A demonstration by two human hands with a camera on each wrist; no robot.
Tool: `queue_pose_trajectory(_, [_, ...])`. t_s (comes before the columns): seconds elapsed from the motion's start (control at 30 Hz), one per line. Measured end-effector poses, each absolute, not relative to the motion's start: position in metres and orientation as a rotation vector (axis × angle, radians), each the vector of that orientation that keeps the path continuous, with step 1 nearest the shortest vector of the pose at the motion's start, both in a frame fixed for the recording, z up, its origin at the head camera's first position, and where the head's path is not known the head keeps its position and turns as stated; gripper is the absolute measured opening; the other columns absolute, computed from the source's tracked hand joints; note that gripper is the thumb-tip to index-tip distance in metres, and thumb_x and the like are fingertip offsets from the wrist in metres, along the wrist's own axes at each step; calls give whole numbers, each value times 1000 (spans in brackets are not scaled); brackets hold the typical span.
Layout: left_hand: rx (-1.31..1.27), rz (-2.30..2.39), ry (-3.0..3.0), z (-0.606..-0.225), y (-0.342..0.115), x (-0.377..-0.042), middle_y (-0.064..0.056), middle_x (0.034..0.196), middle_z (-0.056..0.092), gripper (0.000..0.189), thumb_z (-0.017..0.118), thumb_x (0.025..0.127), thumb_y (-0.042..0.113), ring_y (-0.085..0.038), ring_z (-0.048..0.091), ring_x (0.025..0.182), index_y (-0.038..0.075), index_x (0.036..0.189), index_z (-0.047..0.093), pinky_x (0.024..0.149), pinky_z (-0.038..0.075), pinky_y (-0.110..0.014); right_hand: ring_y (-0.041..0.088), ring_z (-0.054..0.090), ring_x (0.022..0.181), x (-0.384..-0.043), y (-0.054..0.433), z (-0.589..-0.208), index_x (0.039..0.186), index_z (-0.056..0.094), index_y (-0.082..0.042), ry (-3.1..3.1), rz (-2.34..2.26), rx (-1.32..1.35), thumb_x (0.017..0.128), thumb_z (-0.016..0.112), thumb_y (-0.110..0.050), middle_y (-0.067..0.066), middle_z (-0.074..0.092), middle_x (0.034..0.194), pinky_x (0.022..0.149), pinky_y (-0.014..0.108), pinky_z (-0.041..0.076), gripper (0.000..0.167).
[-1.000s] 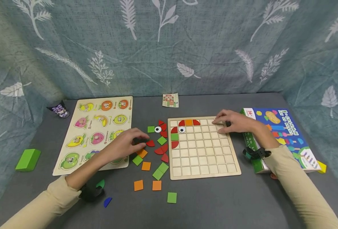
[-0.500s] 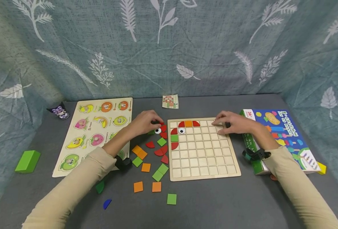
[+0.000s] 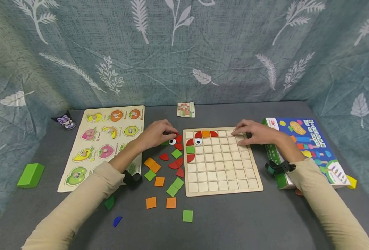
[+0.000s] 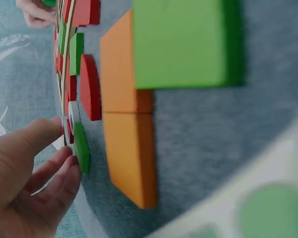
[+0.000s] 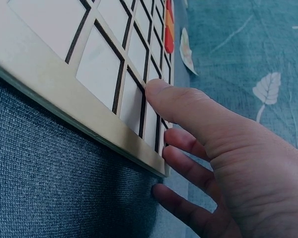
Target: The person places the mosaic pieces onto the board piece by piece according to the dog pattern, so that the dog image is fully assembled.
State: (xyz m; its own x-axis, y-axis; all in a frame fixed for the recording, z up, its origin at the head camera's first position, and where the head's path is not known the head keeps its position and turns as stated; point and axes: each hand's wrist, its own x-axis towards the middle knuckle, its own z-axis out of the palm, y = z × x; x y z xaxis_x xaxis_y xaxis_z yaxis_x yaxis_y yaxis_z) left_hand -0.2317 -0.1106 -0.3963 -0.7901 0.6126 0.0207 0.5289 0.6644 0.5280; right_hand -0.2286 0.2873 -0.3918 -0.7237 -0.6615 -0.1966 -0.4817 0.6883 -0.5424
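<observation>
The red quarter-circle tile (image 3: pixel 176 133) nearest the left hand (image 3: pixel 157 134) lies just left of the grid board's upper-left corner, at the far end of the loose tiles; fingertips cover much of it, so which way its curve points I cannot tell. The left grip has thumb and fingers slightly apart about this spot; whether it clamps the tile is unclear. The grid board (image 3: pixel 224 167) lies flat and looks square, giving no clear long axis, its near edge roughly facing the person. At its upper left, red quarter-circles flank an orange square (image 3: pixel 206 134) along the top row and a green square (image 3: pixel 190 149) down the left column, with an eye tile (image 3: pixel 198 141) inside the bend. The right hand (image 3: pixel 257 133) rests at the upper-right corner, thumb and fingers spread, probably to steady the board. Beyond, the small picture card (image 3: pixel 185 109) faces up on the counter (image 3: pixel 221 222), presumably placed for easy reference.
</observation>
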Motion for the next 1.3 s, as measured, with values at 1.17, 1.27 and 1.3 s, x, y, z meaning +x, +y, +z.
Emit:
queue_pose_trajectory(1.17, [1320, 860, 2464, -379, 2, -234, -10, 108, 60, 28, 64, 93, 16, -19, 58, 88, 6, 119, 69, 74, 47, -25, 23, 53, 100, -230, 286, -393, 127, 63, -5, 2526, -685, -950, 89, 70, -19, 16, 53, 124, 80, 39, 44, 41])
queue_pose_trajectory(1.27, [1285, 894, 2466, -381, 6, -235, -11, 108, 59, 27, 62, 94, 15, -19, 61, 89, 5, 118, 69, 75, 48, -24, 23, 52, 100, -230, 287, -393, 127, 63, -5, 2526, -682, -947, 89, 70, -20, 16, 53, 124, 80, 39, 44, 41])
queue_pose_trajectory(1.3, [1273, 916, 2470, -382, 6, -236, -12, 108, 60, 27, 62, 94, 15, -19, 62, 89, 4, 117, 69, 76, 49, -24, 23, 53, 101, -230, 288, -393, 128, 63, -5, 2527, -682, -946, 90, 70, -20, 16, 53, 124, 80, 39, 44, 41])
